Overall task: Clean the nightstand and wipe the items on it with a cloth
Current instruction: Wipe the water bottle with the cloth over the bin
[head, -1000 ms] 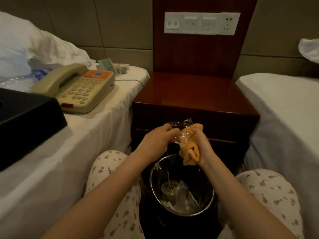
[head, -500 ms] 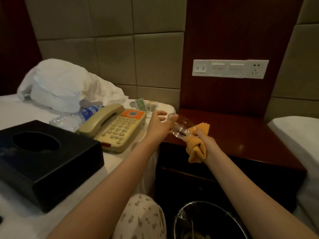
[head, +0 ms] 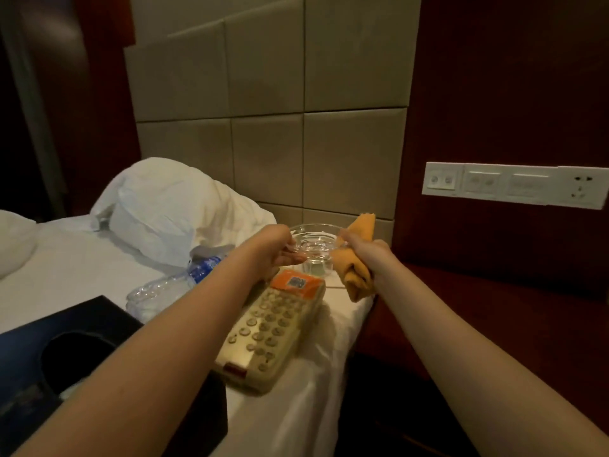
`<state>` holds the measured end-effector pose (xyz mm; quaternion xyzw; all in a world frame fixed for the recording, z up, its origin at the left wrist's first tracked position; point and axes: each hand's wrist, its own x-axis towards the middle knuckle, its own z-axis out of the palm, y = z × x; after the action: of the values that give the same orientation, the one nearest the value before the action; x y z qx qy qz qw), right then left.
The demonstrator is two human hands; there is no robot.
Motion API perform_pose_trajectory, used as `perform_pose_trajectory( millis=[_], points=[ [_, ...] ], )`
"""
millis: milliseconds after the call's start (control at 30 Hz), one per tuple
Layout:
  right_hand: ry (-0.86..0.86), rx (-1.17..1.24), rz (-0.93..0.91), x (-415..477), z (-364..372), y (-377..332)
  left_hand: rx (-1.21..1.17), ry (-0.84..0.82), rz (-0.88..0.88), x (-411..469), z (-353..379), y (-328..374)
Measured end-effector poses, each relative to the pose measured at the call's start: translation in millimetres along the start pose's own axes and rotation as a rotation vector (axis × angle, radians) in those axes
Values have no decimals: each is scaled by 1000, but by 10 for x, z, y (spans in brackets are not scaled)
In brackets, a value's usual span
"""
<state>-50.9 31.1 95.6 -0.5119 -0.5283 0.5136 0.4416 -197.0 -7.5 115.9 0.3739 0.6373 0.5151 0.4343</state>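
I see the phone (head: 273,328) on the bed (head: 66,258): bottle (head: 171,285) left of it, box (head: 66,357) nearer and left, dish (head: 313,245) behind it, nightstand (head: 494,308) to its right.

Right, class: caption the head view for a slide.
Left hand and right hand hold a glass dish beyond the phone; the right also grips a cloth.
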Motion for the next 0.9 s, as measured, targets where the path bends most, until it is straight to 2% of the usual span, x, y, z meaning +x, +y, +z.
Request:
perform_pose_trajectory(
  millis=[100, 333, 567, 767, 833, 900],
  points=[
    [-28, 6, 16, 247, 121, -109, 29, 79, -1, 344, -165, 117],
    [-51, -69, 19, 795, 285, 8, 356, 194, -131, 1091, -347, 91],
    [-56, -31, -76, 1182, 375, 84, 550, 169, -273, 1613, -458, -94],
    [-58, -13, -33, 1282, 482, 90, 836, 47, -394, 1678, -446, -77],
    [-64, -24, -9, 1273, 518, 117, 988, 72, -389, 1662, -457, -87],
    [-74, -41, -1, 1243, 541, 125, 1043, 119, -382, 1599, -489, -77]
  ],
)
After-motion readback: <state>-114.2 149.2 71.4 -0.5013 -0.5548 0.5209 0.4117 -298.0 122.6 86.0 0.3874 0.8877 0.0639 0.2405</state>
